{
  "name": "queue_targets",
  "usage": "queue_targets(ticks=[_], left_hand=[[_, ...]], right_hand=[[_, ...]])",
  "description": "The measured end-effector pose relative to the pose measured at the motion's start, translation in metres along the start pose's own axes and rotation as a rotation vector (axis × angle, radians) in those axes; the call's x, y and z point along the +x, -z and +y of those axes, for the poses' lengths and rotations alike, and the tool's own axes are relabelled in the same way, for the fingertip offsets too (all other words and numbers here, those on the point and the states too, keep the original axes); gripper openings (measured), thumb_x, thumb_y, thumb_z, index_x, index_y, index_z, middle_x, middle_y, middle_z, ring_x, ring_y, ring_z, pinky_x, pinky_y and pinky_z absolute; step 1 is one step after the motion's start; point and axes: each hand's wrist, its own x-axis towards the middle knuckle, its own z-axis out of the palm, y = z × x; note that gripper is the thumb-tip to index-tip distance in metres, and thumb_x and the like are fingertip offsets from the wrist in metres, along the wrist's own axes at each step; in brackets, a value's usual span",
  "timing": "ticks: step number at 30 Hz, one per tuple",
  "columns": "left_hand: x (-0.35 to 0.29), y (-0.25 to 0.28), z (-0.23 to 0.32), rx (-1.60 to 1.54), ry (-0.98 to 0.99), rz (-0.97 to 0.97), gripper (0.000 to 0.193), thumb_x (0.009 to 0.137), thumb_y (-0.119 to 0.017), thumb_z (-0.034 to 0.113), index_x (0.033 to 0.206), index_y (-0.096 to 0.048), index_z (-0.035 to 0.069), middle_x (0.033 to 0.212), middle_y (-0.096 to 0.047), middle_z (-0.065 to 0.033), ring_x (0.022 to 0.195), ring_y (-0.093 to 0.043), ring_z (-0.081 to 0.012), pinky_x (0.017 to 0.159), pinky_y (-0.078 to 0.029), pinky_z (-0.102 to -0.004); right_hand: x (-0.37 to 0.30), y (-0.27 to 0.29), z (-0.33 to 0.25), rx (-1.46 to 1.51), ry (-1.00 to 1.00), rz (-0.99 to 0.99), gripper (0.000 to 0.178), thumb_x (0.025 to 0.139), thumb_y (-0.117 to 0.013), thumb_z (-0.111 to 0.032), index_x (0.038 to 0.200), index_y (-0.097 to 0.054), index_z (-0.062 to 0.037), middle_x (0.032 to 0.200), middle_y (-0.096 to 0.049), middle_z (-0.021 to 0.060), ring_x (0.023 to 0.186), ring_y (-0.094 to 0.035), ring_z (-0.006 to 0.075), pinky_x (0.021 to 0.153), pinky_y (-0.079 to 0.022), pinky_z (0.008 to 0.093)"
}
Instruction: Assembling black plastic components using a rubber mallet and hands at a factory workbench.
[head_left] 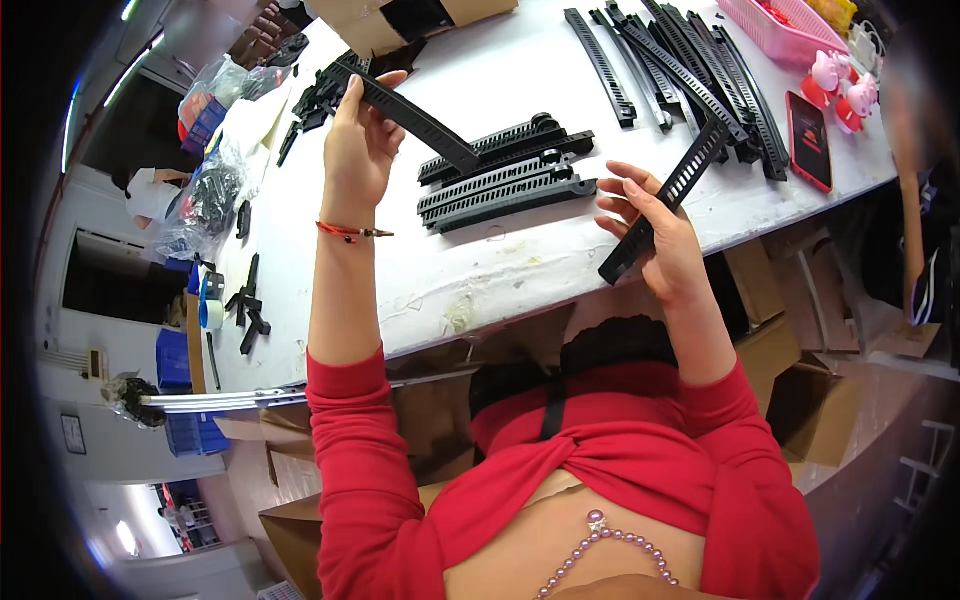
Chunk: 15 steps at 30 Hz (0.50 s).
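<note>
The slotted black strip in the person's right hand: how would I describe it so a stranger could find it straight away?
Start at the white table and go to its near edge, right of the stack of black strips. There the right hand holds a slotted black strip tilted up. Unlike the strips lying flat behind it, it is lifted off the table.

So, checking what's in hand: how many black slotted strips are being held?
2: one black slotted strip in the left hand, another in the right hand. More lie on the table.

Both arms reach up in red sleeves. The left hand (358,150) is raised far and left, fingers (385,90) curled shut. The right hand (655,240) is nearer, fingers pinched.
</note>
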Motion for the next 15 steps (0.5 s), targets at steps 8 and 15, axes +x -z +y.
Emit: queue_targets(ticks=[8,15], left_hand=[[-0.018,-0.002,-0.006,-0.041,-0.011,-0.045,0.047,0.107,-0.042,0.040,0.120,-0.062,0.000,0.074,-0.046,0.0042,0.067,-0.041,-0.0067,0.061,-0.040,-0.0223],[-0.021,0.007,-0.016,-0.137,-0.080,-0.250,0.047,0.108,-0.039,0.036,0.135,-0.050,-0.001,0.087,-0.062,-0.0010,0.078,-0.057,-0.0089,0.069,-0.047,-0.0254]], right_hand=[[0.001,0.006,0.005,0.027,-0.021,-0.049,0.030,0.101,-0.054,-0.018,0.126,-0.058,-0.0013,0.105,-0.064,0.0082,0.091,-0.063,0.0143,0.088,-0.054,0.0304],[-0.001,0.006,0.007,-0.015,0.036,-0.066,0.028,0.101,-0.055,-0.018,0.121,-0.060,0.0000,0.101,-0.066,0.0087,0.087,-0.065,0.0143,0.086,-0.054,0.0307]])
